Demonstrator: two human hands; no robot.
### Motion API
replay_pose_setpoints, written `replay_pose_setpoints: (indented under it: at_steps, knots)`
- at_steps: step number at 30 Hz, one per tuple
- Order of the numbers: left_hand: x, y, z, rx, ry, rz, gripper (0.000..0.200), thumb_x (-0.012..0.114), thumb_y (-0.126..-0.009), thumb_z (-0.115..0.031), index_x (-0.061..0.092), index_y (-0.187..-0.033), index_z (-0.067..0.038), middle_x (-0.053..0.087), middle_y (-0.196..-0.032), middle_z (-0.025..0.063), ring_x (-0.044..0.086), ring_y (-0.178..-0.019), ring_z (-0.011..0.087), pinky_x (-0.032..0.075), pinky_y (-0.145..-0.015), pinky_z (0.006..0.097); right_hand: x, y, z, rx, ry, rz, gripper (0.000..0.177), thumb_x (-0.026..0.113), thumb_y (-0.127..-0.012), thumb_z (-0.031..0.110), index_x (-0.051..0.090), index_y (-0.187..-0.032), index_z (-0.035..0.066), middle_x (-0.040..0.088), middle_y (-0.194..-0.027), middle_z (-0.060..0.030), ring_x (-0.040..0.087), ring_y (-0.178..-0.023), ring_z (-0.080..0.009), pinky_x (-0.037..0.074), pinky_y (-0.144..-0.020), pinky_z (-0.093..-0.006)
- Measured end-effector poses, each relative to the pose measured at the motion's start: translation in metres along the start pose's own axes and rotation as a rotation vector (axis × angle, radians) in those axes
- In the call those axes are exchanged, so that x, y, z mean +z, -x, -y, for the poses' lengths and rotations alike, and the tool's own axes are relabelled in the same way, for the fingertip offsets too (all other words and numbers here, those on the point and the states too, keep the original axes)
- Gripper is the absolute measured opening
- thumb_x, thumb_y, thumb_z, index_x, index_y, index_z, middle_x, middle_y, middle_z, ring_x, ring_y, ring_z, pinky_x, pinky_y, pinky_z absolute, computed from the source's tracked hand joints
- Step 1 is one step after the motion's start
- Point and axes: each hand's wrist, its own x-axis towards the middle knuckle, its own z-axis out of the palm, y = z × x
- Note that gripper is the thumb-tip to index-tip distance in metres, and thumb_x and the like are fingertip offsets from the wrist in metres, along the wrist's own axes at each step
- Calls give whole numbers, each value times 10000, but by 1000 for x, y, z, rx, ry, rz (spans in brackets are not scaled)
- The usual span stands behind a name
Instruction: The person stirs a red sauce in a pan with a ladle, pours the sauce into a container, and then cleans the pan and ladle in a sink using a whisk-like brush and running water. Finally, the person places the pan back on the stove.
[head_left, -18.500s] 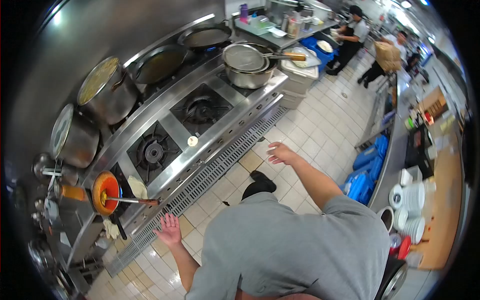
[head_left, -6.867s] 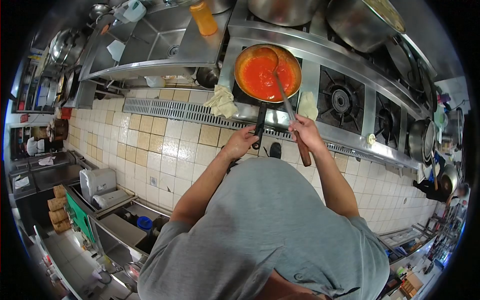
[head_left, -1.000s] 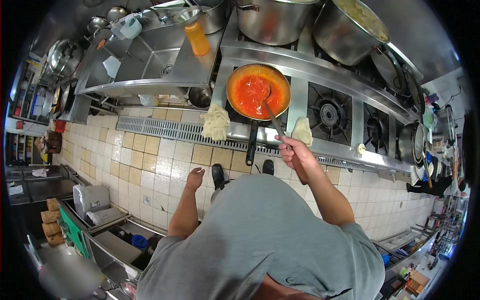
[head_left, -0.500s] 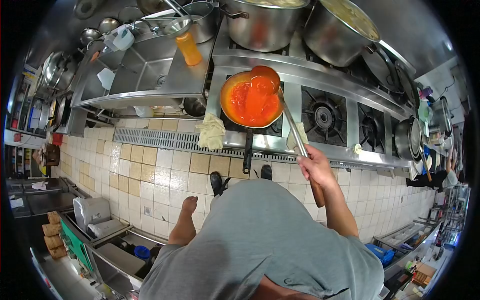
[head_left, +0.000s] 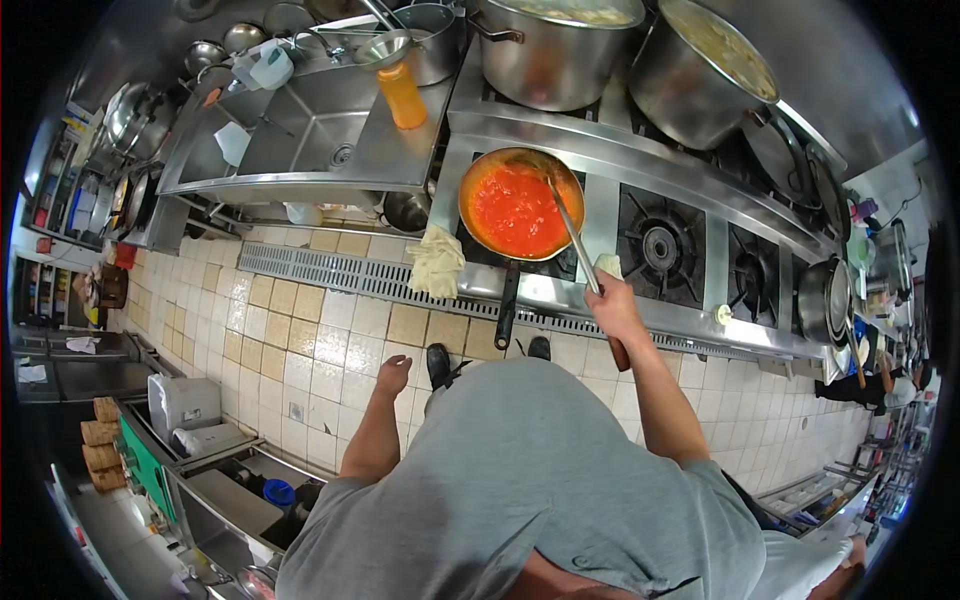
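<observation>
My right hand [head_left: 613, 305] is wrapped round the handle of a long ladle [head_left: 571, 222] with a wooden grip end. The ladle's bowl lies low at the far side of a frying pan [head_left: 509, 303], mostly hidden in the red, chunky sauce [head_left: 513, 208]. The pan rests on a stove burner, its black handle pointing toward me. My left hand [head_left: 394, 373] hangs over the floor at my left side, fingers loosely bent, with nothing visible in it.
Two large stockpots [head_left: 562, 62] stand behind the pan. A cloth [head_left: 436, 262] hangs on the stove's front edge. Left of the stove are a sink [head_left: 305, 125] and an orange bottle [head_left: 402, 97] with a funnel on top. Another person [head_left: 850, 568] is close at the lower right.
The ladle, raised and pouring sauce earlier, is now lowered into the pan. My left hand has risen slightly. A person has appeared at the lower right, and the view has shifted a little.
</observation>
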Motion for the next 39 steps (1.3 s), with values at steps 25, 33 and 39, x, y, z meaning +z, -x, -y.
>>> replay_pose_setpoints:
  at_steps: [25, 33, 39]
  knots:
    - [57, 93, -349, 71, 645, 707, 430, 520, -1060, -365, 490, -1345, -45, 656, -1133, 142, 683, -969, 216, 574, -762, 361, -96, 60, 74, 207, -602, 240, 239, 602, -931, 59, 653, -1157, -1, 601, -769, -16, 516, -527, -96, 409, -482, -255]
    - [71, 92, -335, 82, 617, 671, 445, 537, -1050, -357, 496, -1315, -1, 678, -1047, 157, 698, -893, 208, 567, -565, 308, -45, 29, 47, -41, -49, -41, 259, 630, -868, 73, 615, -1109, -18, 617, -712, -138, 645, -670, -247, 508, -679, -447]
    - [75, 90, -330, 88, 598, 646, 448, 506, -1060, -379, 493, -1330, -22, 649, -1102, 118, 700, -925, 187, 574, -531, 314, -2, 38, 25, 390, -826, 343, 220, 604, -941, 130, 607, -1115, -5, 620, -746, -56, 575, -571, -149, 442, -510, -325]
